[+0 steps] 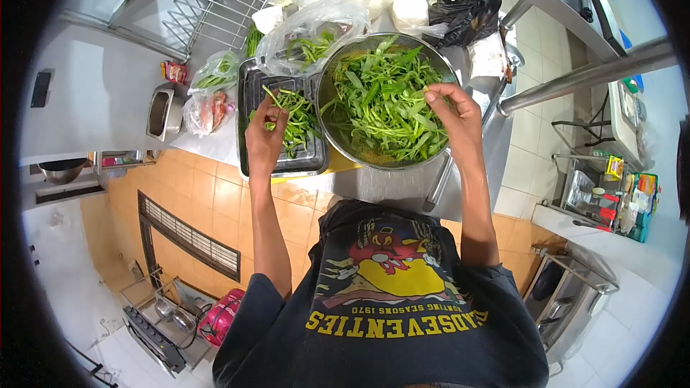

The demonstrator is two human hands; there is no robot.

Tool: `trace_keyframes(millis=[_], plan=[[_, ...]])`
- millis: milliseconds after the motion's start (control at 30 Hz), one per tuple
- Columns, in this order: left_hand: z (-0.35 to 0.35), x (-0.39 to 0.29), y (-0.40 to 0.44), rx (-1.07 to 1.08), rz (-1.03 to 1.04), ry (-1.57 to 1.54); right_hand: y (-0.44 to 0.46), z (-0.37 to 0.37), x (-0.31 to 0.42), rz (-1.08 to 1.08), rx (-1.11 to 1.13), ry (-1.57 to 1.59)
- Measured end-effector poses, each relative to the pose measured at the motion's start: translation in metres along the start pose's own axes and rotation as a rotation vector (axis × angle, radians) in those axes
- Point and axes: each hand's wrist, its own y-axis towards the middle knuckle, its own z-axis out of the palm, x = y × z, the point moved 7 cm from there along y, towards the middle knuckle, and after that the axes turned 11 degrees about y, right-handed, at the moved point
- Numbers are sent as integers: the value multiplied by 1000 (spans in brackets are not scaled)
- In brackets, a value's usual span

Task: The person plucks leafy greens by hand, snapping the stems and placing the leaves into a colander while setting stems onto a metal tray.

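Observation:
My left hand (264, 141) is closed around a few green leafy stems (276, 96) above a black tray (251, 73). More cut greens (298, 123) lie in that tray. To its right stands a round metal mesh strainer (322, 75), heaped with leafy greens (388, 100) that look like water spinach. Over the strainer's right rim, my right hand (458, 115) pinches a small piece of green stem (429, 90) between thumb and fingertips.
Behind the strainer sit a clear plastic bag (316, 25) with greens and a black plastic bag (467, 7). A wire rack (212, 11) stands back left, near a metal container (165, 113) and bagged vegetables (210, 111). A steel post (582, 75) crosses the right side.

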Motion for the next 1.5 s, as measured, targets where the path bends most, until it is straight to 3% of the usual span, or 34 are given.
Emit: trace_keyframes(millis=[67, 200, 333, 433, 567, 667, 767, 900, 1000, 1100, 1167, 1267, 1333, 1433, 1500], plan=[[1, 16, -5, 13, -66, 69, 1, 0, -4, 10, -2, 14], [-1, 28, -10, -96, 11, 471, 2, 0, -5, -5, 0, -6], [-4, -2, -5, -116, 12, 473, 3, 6, -2, -20, 26, -12], [1, -29, 4, -115, 62, 129, 4, 12, -2, -25, 59, 16], [22, -95, -7, -92, 353, -130, 5, 21, -7, -28, 125, -54], [44, -138, -21, -31, 549, 25, 2, 30, -10, 51, 133, 25], [57, -149, -31, 20, 567, 48, 0, 32, -12, 26, 142, 16], [74, -129, -30, 106, 482, -21, -2, 32, -15, 47, 163, 23], [60, -111, -24, 54, 399, -25, -1, 25, -13, 44, 139, -42], [29, -74, -17, -68, 118, -185, 6, 1, -13, 44, 40, -63], [5, -52, -11, -152, 92, -20, 7, -12, -11, 53, 0, -62], [-14, -6, -4, -154, 137, 44, 5, -20, -8, -39, 33, -341], [-15, 17, -5, -24, 82, 175, 0, -21, -7, -170, 82, -544], [-10, 44, -3, 118, 63, 293, -7, -19, -17, -104, 189, -701], [-7, 44, -3, 143, 79, 330, -12, -12, -27, -24, 223, -641]])
